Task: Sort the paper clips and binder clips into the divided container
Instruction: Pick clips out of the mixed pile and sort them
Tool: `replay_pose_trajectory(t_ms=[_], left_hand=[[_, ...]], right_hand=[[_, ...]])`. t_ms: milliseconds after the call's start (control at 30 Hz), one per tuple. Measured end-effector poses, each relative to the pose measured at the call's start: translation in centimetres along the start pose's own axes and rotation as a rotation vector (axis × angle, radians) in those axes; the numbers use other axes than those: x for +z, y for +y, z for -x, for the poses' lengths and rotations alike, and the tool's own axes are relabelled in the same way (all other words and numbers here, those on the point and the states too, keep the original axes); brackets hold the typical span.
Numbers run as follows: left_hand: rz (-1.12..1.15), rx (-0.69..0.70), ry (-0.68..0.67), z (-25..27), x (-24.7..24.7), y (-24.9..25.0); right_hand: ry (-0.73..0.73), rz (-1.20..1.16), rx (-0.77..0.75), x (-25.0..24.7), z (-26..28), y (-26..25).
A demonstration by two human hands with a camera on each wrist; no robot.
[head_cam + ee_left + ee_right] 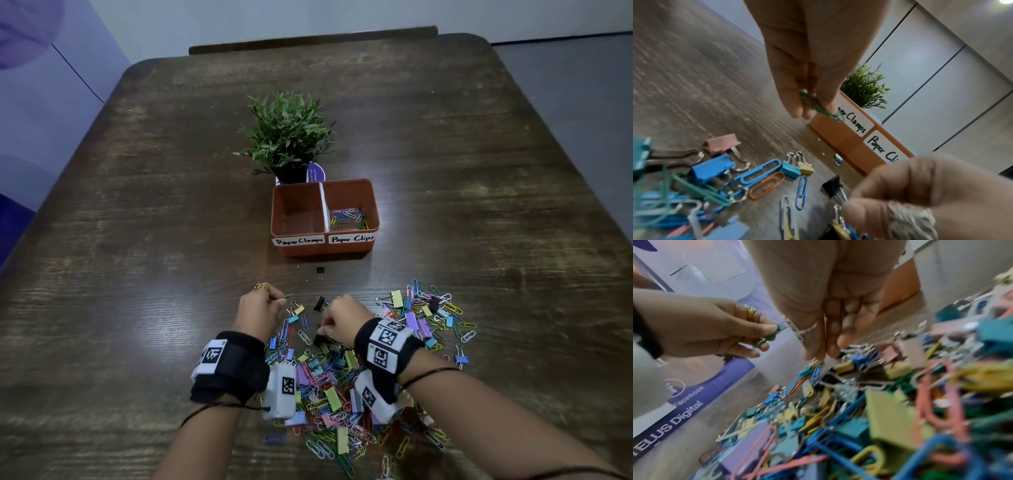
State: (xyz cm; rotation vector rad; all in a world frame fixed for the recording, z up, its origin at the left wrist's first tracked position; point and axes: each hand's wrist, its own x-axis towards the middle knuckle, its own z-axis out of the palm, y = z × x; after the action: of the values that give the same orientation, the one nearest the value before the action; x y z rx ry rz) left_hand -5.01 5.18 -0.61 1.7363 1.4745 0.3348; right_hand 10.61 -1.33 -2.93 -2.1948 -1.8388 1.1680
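Observation:
An orange divided container (325, 250) stands mid-table. Its left half, labelled "Paper Clamps", looks empty; the right half, labelled "Paper Clips", holds several coloured paper clips (347, 219). A big mixed pile of paper clips and binder clips (342, 383) lies near the front edge. My left hand (279, 298) is raised at the pile's far left and pinches a green paper clip (818, 107) between thumb and fingers. My right hand (822, 353) points down with its fingertips bunched on the pile's far edge, close to a black binder clip (321, 303). Whether it pinches a clip does not show.
A potted plant (287, 137) stands right behind the container. A small black binder clip (320, 270) lies alone between container and pile. More clips spread to the right (431, 315). Bare wooden table (137, 240) lies left, right and behind.

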Motion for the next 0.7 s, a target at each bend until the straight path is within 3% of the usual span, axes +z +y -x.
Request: replay_pose_trajectory(t_ms=[333,533,700], left_hand=[[-0.005,-0.034,0.048,0.3,0.1,-1.6],[-0.12,0.237,0.092,-4.0,-0.9,5.4],[-0.077,0.417,0.077,-7.6,0.1,12.2]], right_hand=[[0.047,0.128,0.008,3.1,-1.3,-4.1],[-0.051,0.122,-0.002,2.1,-0.4,-2.8],[-0.02,-0.08,0.018,0.9,0.0,-0.5]])
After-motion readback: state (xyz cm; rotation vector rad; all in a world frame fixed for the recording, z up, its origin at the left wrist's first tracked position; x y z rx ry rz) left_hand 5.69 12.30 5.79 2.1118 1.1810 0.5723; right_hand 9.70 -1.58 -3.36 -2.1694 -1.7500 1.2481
